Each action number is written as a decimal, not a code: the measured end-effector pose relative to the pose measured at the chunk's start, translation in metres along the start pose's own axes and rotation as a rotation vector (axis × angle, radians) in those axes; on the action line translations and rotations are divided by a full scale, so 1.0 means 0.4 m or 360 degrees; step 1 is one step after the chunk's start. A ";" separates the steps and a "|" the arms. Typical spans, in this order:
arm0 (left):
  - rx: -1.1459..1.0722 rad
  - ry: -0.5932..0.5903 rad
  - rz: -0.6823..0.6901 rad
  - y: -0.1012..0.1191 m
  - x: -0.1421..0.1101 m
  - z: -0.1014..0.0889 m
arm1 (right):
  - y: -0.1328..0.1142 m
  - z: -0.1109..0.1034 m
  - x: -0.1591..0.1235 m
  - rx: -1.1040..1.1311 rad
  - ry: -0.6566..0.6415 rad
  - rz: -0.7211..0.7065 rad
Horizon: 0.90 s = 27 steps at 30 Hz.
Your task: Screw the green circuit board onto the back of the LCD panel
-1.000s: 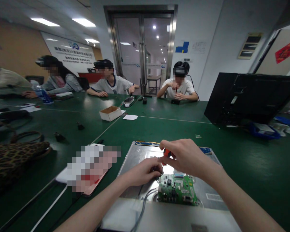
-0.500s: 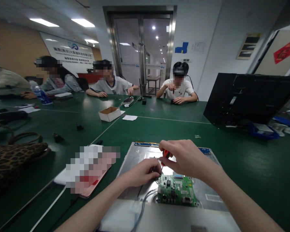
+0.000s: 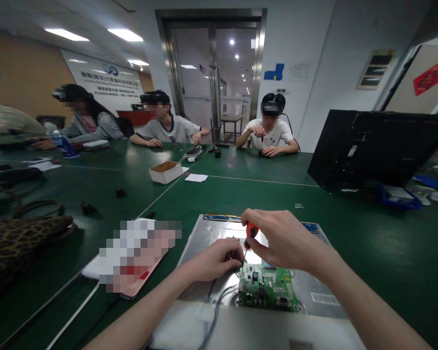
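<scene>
My right hand [image 3: 282, 238] grips the red and black handle of a screwdriver [image 3: 252, 230] from above. Its thin shaft points down to the upper left corner of a green circuit board [image 3: 267, 288]. My left hand [image 3: 219, 257] is closed beside that corner, its fingertips bent close to the screwdriver's tip; what they pinch, if anything, is hidden. The board lies on a silver metal display panel [image 3: 316, 282], which has blue strip boards along its far edge. Grey cables [image 3: 218, 311] run from the board's left side toward me.
Left of the panel lie a white object [image 3: 91, 269] and a pink phone-like object [image 3: 131, 291], both partly pixelated. Beyond are a small open box [image 3: 166, 173] and paper [image 3: 196, 178]. A large black monitor [image 3: 372, 150] stands at right. Several people sit across the green table [image 3: 241, 194].
My right fingers have shifted and loosened slightly around the screwdriver, so more of its handle shows. My left hand stays by the board's corner.
</scene>
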State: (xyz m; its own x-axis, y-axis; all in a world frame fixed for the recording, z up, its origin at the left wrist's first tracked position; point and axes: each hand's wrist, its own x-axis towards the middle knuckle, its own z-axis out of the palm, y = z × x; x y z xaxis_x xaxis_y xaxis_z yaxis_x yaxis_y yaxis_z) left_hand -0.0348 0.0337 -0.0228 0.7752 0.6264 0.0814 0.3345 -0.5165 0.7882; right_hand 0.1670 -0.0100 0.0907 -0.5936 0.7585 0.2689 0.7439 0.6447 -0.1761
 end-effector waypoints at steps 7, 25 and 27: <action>-0.0001 0.0001 -0.0048 0.015 0.002 -0.004 | -0.001 0.001 0.003 -0.0081 -0.0014 0.0016; 0.0004 0.0024 0.0002 0.006 -0.001 -0.002 | -0.012 0.004 0.003 -0.0017 -0.0022 0.0039; 0.0008 0.0014 0.0011 0.003 -0.001 -0.001 | -0.012 0.005 0.002 -0.0009 -0.0017 0.0027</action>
State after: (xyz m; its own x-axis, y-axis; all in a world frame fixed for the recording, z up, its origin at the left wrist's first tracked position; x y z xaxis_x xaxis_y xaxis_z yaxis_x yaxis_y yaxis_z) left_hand -0.0348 0.0332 -0.0215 0.7729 0.6278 0.0924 0.3318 -0.5239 0.7845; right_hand 0.1623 -0.0122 0.0901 -0.5844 0.7701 0.2556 0.7555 0.6314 -0.1749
